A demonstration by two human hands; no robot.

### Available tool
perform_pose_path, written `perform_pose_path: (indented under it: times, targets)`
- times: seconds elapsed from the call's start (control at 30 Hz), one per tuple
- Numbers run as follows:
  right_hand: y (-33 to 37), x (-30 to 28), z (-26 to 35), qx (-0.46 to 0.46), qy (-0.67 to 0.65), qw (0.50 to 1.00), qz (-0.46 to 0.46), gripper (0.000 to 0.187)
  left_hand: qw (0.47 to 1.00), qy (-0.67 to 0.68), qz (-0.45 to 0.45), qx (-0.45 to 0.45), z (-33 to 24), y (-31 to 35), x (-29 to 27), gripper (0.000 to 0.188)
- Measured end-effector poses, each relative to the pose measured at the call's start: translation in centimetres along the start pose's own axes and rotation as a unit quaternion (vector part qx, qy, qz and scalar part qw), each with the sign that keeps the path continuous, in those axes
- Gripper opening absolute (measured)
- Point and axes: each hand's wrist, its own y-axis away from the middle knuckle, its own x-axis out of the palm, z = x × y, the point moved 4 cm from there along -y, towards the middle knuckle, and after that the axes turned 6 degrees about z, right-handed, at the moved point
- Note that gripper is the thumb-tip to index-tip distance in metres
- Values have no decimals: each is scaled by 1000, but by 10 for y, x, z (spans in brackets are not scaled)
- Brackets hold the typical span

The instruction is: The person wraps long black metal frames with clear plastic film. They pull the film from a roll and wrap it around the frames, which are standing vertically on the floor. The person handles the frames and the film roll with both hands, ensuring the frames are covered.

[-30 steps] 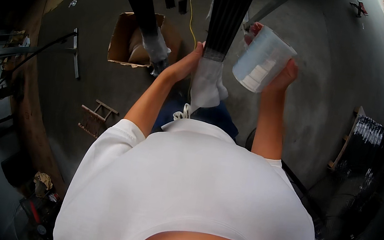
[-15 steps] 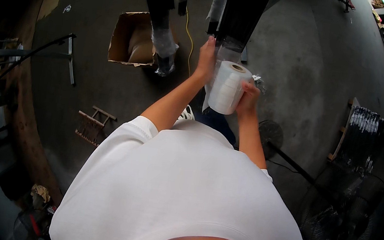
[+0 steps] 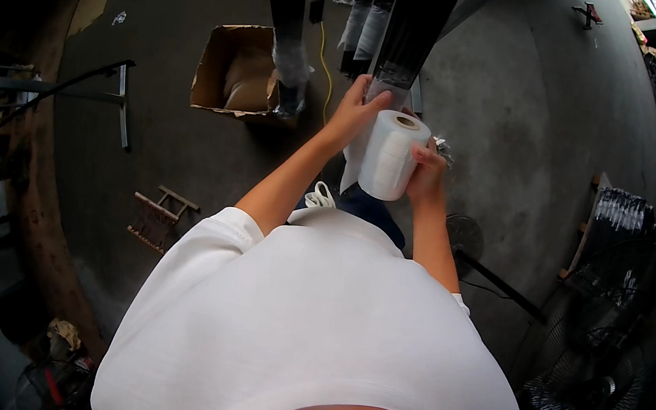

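A roll of clear stretch film (image 3: pixel 389 159) stands almost upright in front of my body, its cardboard core showing on top. My right hand (image 3: pixel 426 173) is closed on the roll's right side, thumb across its face; the other fingers are hidden behind it. My left hand (image 3: pixel 355 115) grips the end of a bundle of black bars (image 3: pixel 406 52), its thumb over the film wrapped there. A loose strip of film (image 3: pixel 355 158) hangs below that hand, left of the roll.
More black bars with film-wrapped ends (image 3: pixel 288 57) jut in to the left. An open cardboard box (image 3: pixel 211 71) sits on the floor below them, near a yellow cord (image 3: pixel 325 58). A small wooden stool (image 3: pixel 158 219) is at left, a black fan (image 3: pixel 589 376) at right.
My left hand has come down slightly and its thumb now lies across the bundle's wrapped end. The roll and my right hand have shifted a little toward me.
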Motion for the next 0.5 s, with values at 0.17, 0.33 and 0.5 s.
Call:
perform_pose_path:
  times: [0.17, 0.33, 0.5]
  targets:
    - [15, -19, -3, -18, -71, 996, -45, 76, 996, 9, 2, 88, -26, 24, 8, 41]
    - [11, -19, -2, -32, -90, 995, -5, 78, 990, 33, 126, 51, -23, 27, -9, 39]
    - [9, 13, 16, -62, -107, 987, 103, 80, 979, -35, 195, 50, -29, 26, -9, 35]
